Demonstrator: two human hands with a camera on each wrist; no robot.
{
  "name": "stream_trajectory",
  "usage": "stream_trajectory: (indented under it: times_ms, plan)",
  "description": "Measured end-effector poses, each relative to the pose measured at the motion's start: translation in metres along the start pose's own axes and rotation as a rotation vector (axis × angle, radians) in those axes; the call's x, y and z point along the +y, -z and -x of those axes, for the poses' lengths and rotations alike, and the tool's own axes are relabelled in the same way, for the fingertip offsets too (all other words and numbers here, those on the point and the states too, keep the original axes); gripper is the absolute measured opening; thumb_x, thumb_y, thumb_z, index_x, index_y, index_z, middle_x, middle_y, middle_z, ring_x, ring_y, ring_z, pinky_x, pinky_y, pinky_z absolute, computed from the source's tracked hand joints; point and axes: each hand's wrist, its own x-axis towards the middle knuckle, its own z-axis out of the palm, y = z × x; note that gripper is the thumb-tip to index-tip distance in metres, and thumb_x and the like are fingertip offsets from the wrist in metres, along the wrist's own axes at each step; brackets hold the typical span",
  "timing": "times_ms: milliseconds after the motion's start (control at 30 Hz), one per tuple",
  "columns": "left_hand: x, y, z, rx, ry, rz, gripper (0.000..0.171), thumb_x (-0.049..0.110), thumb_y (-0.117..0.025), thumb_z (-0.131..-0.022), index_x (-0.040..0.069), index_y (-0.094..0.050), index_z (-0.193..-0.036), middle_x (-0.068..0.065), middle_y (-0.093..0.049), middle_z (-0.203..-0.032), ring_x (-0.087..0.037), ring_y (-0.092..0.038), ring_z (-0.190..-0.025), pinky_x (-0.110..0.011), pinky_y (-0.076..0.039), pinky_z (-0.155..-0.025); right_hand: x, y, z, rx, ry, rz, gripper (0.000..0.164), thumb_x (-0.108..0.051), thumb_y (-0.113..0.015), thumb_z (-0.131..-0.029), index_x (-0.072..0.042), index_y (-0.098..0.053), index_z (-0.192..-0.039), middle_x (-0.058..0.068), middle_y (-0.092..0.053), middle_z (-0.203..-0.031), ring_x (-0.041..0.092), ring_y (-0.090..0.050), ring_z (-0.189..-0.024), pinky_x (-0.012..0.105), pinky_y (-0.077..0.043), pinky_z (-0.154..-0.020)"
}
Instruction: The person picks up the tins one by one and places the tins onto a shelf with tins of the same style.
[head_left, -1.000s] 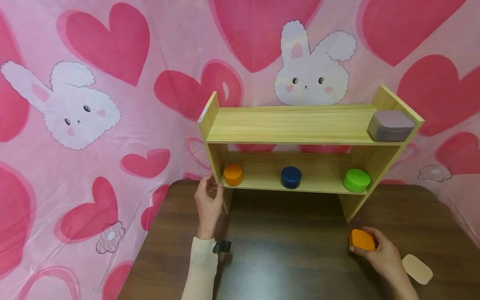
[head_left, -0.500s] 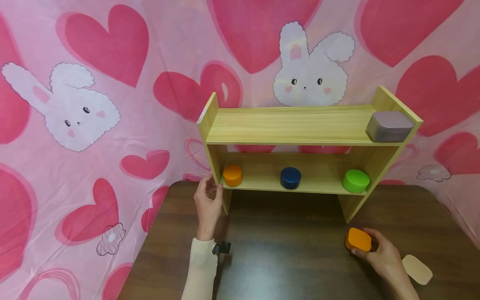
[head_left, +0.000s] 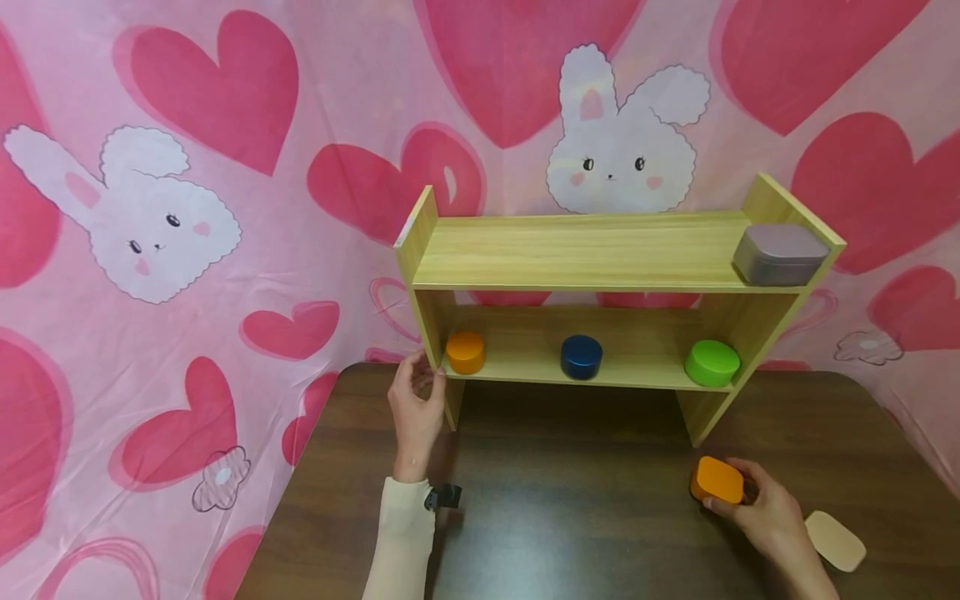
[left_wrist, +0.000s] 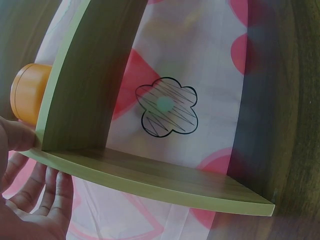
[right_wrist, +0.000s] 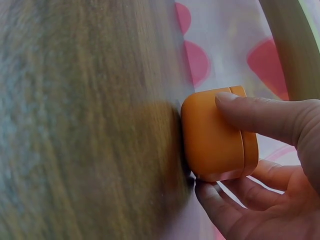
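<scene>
My left hand (head_left: 417, 407) grips the left side panel of the wooden shelf (head_left: 607, 250). In the left wrist view the thumb lies at the panel's front edge beside a round orange tin (left_wrist: 31, 94), and the fingers (left_wrist: 59, 200) are on the outer side. At the table's right, my right hand (head_left: 768, 508) holds a rounded square orange tin (head_left: 717, 481), its lid facing up. The right wrist view shows the thumb (right_wrist: 260, 112) on one side of this tin and fingers on the opposite side, its base right at the tabletop.
On the lower shelf stand the round orange tin (head_left: 466, 352), a blue tin (head_left: 581, 357) and a green tin (head_left: 712, 363). A grey-mauve box (head_left: 782, 255) sits at the top shelf's right end. A beige lid-like piece (head_left: 835, 542) lies right of my right hand.
My right hand shifted the square orange tin slightly left between the first and second frames, then stayed still. The left hand has not moved.
</scene>
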Motion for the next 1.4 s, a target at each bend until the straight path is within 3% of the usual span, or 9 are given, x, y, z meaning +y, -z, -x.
stream_trajectory:
  times_ms: [167,400,800,1200,1300,1400]
  plan:
    - [0.0,0.0,0.0,0.0,-0.005,-0.005,0.028,-0.012,-0.068,-0.09,-0.013,-0.066,-0.118,-0.032,-0.068,-0.107,-0.039,-0.067,-0.096,-0.01,-0.054,-0.083,0.001,0.0,0.0,0.017,0.012,-0.001,0.087,-0.032,-0.088,-0.083,0.011,-0.045,-0.146,0.041,-0.056,-0.138,0.051,-0.062,-0.117,0.038,-0.051,-0.084]
    - [0.001,0.0,0.0,0.004,-0.016,0.001,0.028,-0.013,-0.068,-0.09,-0.013,-0.066,-0.118,-0.032,-0.068,-0.107,-0.04,-0.067,-0.095,-0.01,-0.054,-0.083,0.0,0.002,0.002,0.034,0.025,0.002,0.086,-0.032,-0.088,-0.083,0.01,-0.046,-0.145,0.041,-0.056,-0.138,0.052,-0.062,-0.116,0.038,-0.051,-0.083]
    - [-0.001,0.0,0.0,0.003,-0.016,0.016,0.028,-0.013,-0.067,-0.09,-0.014,-0.066,-0.118,-0.034,-0.067,-0.107,-0.039,-0.066,-0.096,-0.009,-0.054,-0.083,-0.007,0.003,0.007,0.096,0.079,-0.027,0.082,-0.027,-0.09,-0.081,0.009,-0.049,-0.143,0.041,-0.058,-0.136,0.053,-0.065,-0.115,0.012,-0.042,-0.069]
    - [-0.002,0.001,0.0,0.004,-0.033,0.003,0.029,-0.014,-0.068,-0.089,-0.013,-0.066,-0.118,-0.031,-0.069,-0.108,-0.039,-0.067,-0.096,-0.01,-0.055,-0.082,-0.016,0.005,0.013,0.114,0.095,-0.039,0.083,-0.026,-0.091,-0.08,0.009,-0.05,-0.143,0.043,-0.056,-0.139,0.051,-0.065,-0.117,0.004,-0.041,-0.069]
    - [-0.001,0.001,0.0,0.004,-0.03,0.005,0.029,-0.014,-0.068,-0.089,-0.013,-0.066,-0.118,-0.031,-0.069,-0.108,-0.04,-0.067,-0.096,-0.01,-0.055,-0.082,-0.017,0.006,0.014,0.119,0.101,-0.05,0.082,-0.025,-0.091,-0.08,0.007,-0.051,-0.143,0.043,-0.056,-0.138,0.019,-0.073,-0.1,0.004,-0.041,-0.069]
    - [0.0,0.001,-0.001,0.0,-0.023,0.006,0.029,-0.013,-0.068,-0.09,-0.013,-0.066,-0.118,-0.032,-0.068,-0.108,-0.042,-0.067,-0.096,-0.01,-0.055,-0.083,-0.019,0.006,0.015,0.132,0.114,-0.051,0.081,-0.025,-0.092,-0.079,0.006,-0.053,-0.142,0.042,-0.058,-0.137,-0.015,-0.054,-0.089,0.005,-0.043,-0.069]
